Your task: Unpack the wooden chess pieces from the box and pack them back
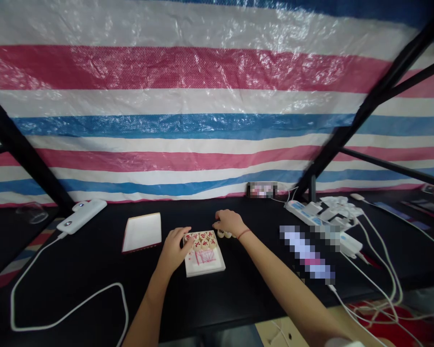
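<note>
A shallow white box (204, 268) lies on the black tabletop. Along its far side sit several round Chinese chess pieces (203, 239) with red characters, in two rows. Red line marks show on the near part of its floor. My left hand (174, 249) grips the box's left side, fingers at the far corner and thumb over the edge. To the right of the box, my right hand (230, 223) is palm down with curled fingers; what they hold, if anything, is hidden. A few loose chess pieces (221, 234) lie just under it, partly covered by the wrist.
Left of the box lies an open box lid (143, 232), white inside. A white device (82, 217) with a cable is at the far left. Power strips (304, 212) with plugs and a blurred-out phone-like object (307, 253) lie to the right. Striped sheeting (188, 106) hangs behind, between black poles.
</note>
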A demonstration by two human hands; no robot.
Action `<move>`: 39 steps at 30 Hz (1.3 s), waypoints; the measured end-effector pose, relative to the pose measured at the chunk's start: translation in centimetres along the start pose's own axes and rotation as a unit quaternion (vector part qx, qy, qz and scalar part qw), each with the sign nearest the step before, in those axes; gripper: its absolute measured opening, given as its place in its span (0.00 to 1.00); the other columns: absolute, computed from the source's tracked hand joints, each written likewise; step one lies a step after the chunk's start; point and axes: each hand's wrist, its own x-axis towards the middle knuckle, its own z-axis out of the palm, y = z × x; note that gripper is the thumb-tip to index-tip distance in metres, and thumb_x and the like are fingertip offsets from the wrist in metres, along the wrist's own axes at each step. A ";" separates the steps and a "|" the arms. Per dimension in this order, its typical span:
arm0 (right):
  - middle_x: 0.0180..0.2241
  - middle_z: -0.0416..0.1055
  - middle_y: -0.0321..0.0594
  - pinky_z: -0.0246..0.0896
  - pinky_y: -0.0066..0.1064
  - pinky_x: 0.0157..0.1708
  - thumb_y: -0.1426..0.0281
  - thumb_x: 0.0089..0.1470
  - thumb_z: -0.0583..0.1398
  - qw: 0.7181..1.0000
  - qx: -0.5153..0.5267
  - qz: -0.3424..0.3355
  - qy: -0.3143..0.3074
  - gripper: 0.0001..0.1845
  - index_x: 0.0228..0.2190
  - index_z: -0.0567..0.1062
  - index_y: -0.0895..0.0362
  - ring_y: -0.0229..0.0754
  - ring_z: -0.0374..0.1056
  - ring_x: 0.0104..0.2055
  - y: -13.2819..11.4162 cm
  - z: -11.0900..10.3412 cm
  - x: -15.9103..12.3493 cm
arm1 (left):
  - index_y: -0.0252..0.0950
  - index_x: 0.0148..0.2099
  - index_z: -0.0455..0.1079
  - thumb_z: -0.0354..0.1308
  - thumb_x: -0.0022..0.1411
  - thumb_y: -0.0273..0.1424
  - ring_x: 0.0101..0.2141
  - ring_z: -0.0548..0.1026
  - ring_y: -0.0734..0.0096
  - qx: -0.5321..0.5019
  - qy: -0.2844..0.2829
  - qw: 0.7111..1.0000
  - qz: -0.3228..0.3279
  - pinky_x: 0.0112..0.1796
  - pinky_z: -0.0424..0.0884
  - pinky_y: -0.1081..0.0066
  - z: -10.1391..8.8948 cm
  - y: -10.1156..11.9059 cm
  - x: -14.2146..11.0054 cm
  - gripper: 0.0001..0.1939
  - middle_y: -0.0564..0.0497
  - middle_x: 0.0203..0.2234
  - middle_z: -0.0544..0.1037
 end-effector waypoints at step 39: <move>0.40 0.71 0.41 0.68 0.27 0.34 0.73 0.53 0.60 0.829 0.494 -0.234 0.119 0.11 0.39 0.76 0.54 0.38 0.71 0.37 -3.6 5.7 -10.0 | 0.42 0.35 0.73 0.53 0.61 0.28 0.41 0.71 0.63 0.116 -0.105 0.979 0.131 0.42 0.66 0.61 -3.3 2.8 -3.3 0.08 0.49 0.40 0.76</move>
